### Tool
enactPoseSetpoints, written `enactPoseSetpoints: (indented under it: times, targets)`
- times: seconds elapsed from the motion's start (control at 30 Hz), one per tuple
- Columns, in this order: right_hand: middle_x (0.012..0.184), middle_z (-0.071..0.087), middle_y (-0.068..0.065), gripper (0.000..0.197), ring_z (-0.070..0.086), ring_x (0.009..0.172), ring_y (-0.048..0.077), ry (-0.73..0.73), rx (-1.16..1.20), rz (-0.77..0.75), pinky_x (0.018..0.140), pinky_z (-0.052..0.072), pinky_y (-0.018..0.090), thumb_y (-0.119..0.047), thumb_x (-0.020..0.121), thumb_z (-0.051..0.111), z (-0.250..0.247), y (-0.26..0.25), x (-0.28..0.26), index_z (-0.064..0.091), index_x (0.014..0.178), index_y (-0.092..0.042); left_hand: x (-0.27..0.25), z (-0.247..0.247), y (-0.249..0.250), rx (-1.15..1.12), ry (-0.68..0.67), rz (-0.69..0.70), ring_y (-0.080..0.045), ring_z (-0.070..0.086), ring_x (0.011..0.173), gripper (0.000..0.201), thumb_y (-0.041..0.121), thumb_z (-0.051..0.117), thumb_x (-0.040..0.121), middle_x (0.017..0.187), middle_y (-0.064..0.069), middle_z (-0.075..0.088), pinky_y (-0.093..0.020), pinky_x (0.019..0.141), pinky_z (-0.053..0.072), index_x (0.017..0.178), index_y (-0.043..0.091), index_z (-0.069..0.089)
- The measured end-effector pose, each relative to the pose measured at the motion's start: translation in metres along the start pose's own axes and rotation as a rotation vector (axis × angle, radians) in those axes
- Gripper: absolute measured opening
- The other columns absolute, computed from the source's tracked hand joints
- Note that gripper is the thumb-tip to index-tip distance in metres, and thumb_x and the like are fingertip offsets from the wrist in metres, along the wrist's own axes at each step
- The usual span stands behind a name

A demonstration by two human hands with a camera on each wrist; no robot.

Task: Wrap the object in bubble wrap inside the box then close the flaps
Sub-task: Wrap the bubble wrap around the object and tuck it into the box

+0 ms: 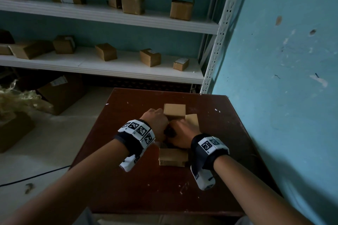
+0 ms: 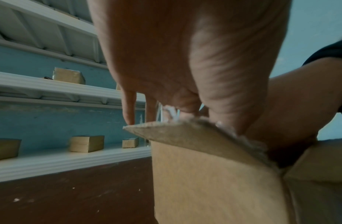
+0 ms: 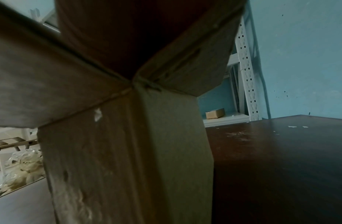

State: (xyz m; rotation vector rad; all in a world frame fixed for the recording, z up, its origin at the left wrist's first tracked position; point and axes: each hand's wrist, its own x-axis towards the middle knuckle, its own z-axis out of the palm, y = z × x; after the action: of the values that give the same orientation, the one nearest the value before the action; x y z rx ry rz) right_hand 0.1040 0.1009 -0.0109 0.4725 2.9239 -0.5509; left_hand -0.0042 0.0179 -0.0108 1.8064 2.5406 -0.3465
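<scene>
A small cardboard box [image 1: 172,156] stands on the dark brown table [image 1: 146,188] with its flaps folded outward. Both hands reach down into its opening. My left hand [image 1: 158,124] comes in from the left; in the left wrist view its fingers [image 2: 129,109] point down past the left flap [image 2: 185,133], and the thumb and nearer fingers pinch white bubble wrap [image 2: 170,112]. My right hand [image 1: 180,134] covers the right side of the opening, fingers hidden inside. A dark object [image 1: 170,131] shows between the hands. The right wrist view shows only the box's outer corner [image 3: 128,151].
White metal shelves [image 1: 109,67] behind the table carry several small cardboard boxes. A blue wall [image 1: 283,78] runs along the table's right edge. On the floor at the left lie a larger box [image 1: 60,93] and a heap of pale packing material [image 1: 16,97].
</scene>
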Motion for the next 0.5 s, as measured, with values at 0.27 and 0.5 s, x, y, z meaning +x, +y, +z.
enactPoseSetpoints:
  times: [0.27, 0.5]
  targets:
    - [0.100, 0.067, 0.005, 0.030, 0.063, 0.084, 0.022, 0.046, -0.116, 0.036, 0.068, 0.051, 0.032, -0.042, 0.088, 0.061, 0.006, 0.005, 0.005, 0.065, 0.107, -0.018, 0.007, 0.009, 0.007, 0.013, 0.029, 0.021, -0.020, 0.059, 0.092, 0.031, 0.044, 0.060, 0.085, 0.101, -0.004, 0.064, -0.033, 0.091, 0.047, 0.093, 0.015, 0.067]
    - [0.109, 0.066, 0.005, 0.034, 0.064, 0.092, 0.022, 0.088, -0.127, 0.025, 0.067, 0.042, 0.026, -0.039, 0.089, 0.063, 0.012, 0.009, 0.006, 0.062, 0.116, -0.019, 0.011, 0.004, 0.011, 0.007, -0.043, 0.033, -0.019, 0.064, 0.089, 0.027, 0.038, 0.061, 0.087, 0.094, -0.004, 0.068, -0.031, 0.087, 0.049, 0.093, 0.013, 0.067]
